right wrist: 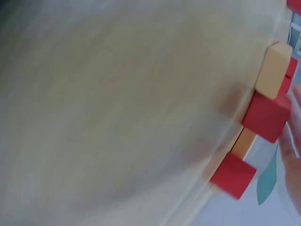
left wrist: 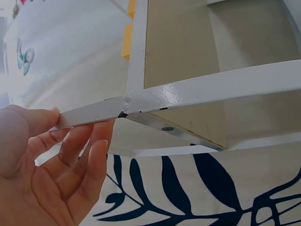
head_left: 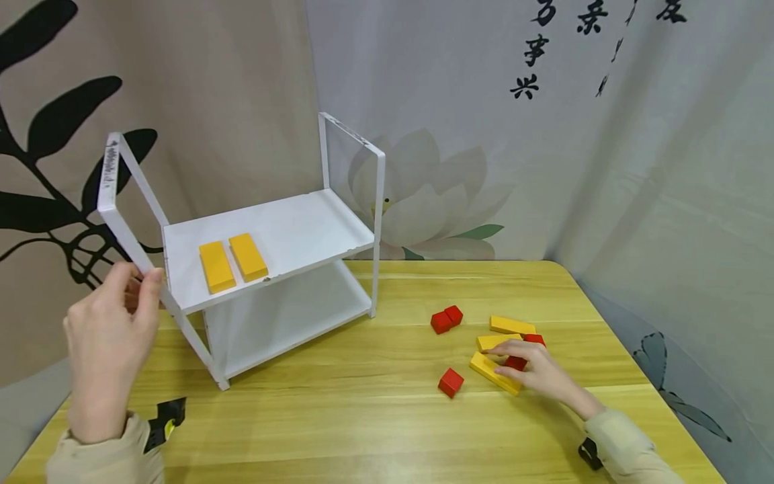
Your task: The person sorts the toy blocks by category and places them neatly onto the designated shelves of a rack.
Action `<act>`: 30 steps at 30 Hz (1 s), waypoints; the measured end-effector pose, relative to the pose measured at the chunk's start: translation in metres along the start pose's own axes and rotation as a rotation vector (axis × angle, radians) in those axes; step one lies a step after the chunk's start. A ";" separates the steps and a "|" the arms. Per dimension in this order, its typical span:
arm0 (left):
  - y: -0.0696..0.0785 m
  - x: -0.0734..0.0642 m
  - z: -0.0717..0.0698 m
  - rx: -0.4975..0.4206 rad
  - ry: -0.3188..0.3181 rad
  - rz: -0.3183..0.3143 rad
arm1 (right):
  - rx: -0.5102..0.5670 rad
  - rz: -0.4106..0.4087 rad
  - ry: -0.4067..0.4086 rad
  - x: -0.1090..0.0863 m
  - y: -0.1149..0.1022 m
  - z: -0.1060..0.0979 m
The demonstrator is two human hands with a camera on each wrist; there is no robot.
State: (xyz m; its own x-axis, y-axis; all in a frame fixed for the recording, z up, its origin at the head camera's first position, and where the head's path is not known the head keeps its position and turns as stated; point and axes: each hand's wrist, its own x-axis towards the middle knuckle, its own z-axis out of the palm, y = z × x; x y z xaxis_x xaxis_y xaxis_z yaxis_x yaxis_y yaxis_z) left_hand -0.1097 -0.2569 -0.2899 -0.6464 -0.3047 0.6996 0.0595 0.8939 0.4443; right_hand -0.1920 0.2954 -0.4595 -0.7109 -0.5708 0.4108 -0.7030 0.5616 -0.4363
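Observation:
My left hand (head_left: 115, 319) grips a side post of a white two-tier shelf (head_left: 290, 218), thumb on one face and fingers on the other. In the left wrist view, the shelf post (left wrist: 91, 112) runs between thumb and fingertips. Two yellow blocks (head_left: 217, 267) lie side by side on the upper tier. At the right of the table, my right hand (head_left: 538, 370) is over a group of yellow blocks and red cubes, its thumb and fingers spread apart. Beneath it are a yellow block (head_left: 492, 373) and a partly hidden red cube (head_left: 516, 363). Whether its fingertips touch a block is unclear.
Two red cubes (head_left: 446, 319) touch each other left of the group, and another red cube (head_left: 451, 382) lies nearer. Another yellow block (head_left: 512, 325) lies behind the right hand. The wooden table (head_left: 338, 417) ends at a printed curtain (head_left: 447, 81).

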 end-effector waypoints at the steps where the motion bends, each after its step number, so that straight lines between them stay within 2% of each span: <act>1: 0.000 0.000 0.000 0.000 0.000 0.001 | -0.016 0.003 -0.010 -0.001 0.001 -0.001; 9: 0.001 -0.001 -0.001 -0.004 -0.005 -0.001 | -0.086 -0.017 -0.151 -0.001 0.004 0.000; 18: 0.003 -0.002 -0.001 -0.004 -0.016 -0.012 | -0.055 -0.028 -0.204 0.005 0.003 0.003; 30: 0.002 -0.001 -0.001 -0.003 -0.007 -0.001 | -0.051 -0.016 -0.317 0.003 0.004 -0.005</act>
State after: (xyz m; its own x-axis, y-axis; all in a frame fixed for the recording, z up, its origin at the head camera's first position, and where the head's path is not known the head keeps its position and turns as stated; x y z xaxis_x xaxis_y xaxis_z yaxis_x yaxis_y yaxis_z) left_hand -0.1086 -0.2553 -0.2890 -0.6521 -0.3034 0.6948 0.0611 0.8924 0.4470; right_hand -0.1969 0.2985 -0.4558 -0.6639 -0.7338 0.1442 -0.7201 0.5753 -0.3881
